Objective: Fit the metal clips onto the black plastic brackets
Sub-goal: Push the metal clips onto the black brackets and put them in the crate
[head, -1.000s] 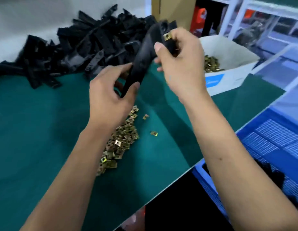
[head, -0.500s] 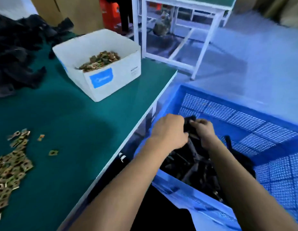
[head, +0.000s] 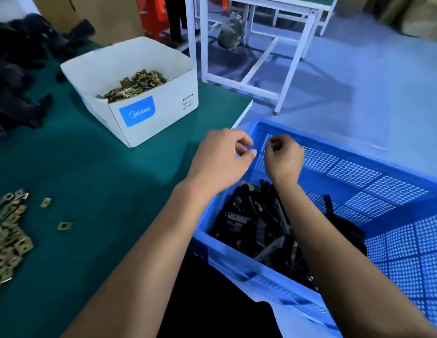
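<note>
Both hands are up over the near left corner of the blue perforated plastic crate (head: pixel 373 191), and both are empty. The left hand (head: pixel 222 157) has its fingers loosely curled, thumb and forefinger close together with nothing between them; the right hand (head: pixel 283 154) is also loosely curled and holds nothing. Half a second ago the two hands were lower, down in the crate and gripping a black bracket together; a second ago they held that bracket above the table with a clip at its upper end. Now they have lifted clear and are apart. Below the wrists, inside the crate, lies the heap of black plastic brackets with clips fitted (head: pixel 261 228); which one was just dropped cannot be told. To the left, the green-topped work table (head: pixel 90 167) carries a scatter of loose brass-coloured metal clips (head: pixel 10 237) near its left edge, with a few single ones lying apart. Further back stands an open white cardboard box (head: pixel 149 118) with a blue label, holding more clips. A pile of unfitted black plastic brackets (head: pixel 15 76) sits at the far left of the table.
</note>
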`<action>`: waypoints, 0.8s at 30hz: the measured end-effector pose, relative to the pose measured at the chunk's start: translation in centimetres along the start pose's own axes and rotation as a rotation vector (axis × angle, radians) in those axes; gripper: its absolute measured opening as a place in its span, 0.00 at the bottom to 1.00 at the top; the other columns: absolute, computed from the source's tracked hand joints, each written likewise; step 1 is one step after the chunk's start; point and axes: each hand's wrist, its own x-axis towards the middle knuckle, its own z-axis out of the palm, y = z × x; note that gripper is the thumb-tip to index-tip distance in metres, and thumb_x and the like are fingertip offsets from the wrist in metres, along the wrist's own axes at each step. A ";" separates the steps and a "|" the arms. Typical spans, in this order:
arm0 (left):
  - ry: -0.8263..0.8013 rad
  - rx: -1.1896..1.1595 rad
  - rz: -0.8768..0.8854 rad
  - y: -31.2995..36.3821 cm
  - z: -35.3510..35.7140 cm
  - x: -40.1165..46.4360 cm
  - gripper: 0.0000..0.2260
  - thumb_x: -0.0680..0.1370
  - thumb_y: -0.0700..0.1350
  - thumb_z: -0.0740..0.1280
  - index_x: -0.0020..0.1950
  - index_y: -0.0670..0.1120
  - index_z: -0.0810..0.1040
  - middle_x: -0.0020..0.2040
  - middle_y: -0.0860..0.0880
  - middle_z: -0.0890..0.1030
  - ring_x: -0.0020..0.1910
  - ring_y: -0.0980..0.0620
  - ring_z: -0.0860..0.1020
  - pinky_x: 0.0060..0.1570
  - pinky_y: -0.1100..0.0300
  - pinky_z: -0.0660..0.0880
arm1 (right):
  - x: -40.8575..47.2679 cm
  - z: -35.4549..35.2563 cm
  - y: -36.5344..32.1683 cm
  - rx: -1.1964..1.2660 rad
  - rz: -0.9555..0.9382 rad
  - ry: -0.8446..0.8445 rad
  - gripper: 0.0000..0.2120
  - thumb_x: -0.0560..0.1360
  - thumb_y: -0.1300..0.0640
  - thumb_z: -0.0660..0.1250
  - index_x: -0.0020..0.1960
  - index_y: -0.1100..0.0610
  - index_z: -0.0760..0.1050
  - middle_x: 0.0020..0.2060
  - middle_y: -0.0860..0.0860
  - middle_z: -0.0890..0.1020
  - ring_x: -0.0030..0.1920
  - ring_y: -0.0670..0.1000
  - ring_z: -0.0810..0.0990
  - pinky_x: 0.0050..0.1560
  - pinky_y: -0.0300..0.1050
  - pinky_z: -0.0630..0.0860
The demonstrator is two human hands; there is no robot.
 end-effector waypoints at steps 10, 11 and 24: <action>0.676 -0.056 -0.119 -5.0 -17.5 -4.5 0.04 0.75 0.42 0.70 0.46 0.48 0.85 0.38 0.57 0.84 0.32 0.58 0.78 0.41 0.60 0.77 | -8.4 -0.5 -26.4 0.550 -0.836 0.006 0.03 0.77 0.58 0.68 0.45 0.56 0.79 0.27 0.43 0.74 0.30 0.49 0.74 0.36 0.49 0.73; 0.745 -0.037 -0.172 -6.4 -19.4 -5.9 0.04 0.75 0.42 0.70 0.44 0.48 0.84 0.37 0.58 0.82 0.33 0.59 0.78 0.43 0.59 0.77 | -10.6 1.3 -28.8 0.539 -0.869 -0.097 0.03 0.76 0.56 0.68 0.46 0.54 0.79 0.27 0.43 0.75 0.31 0.50 0.76 0.37 0.50 0.75; 1.139 0.541 -0.967 -24.6 -38.7 -23.0 0.21 0.79 0.58 0.65 0.68 0.47 0.75 0.67 0.39 0.72 0.69 0.37 0.66 0.67 0.49 0.64 | -20.9 21.9 -46.3 -0.038 -0.901 -0.510 0.39 0.76 0.28 0.61 0.76 0.52 0.63 0.74 0.62 0.65 0.75 0.67 0.60 0.69 0.67 0.67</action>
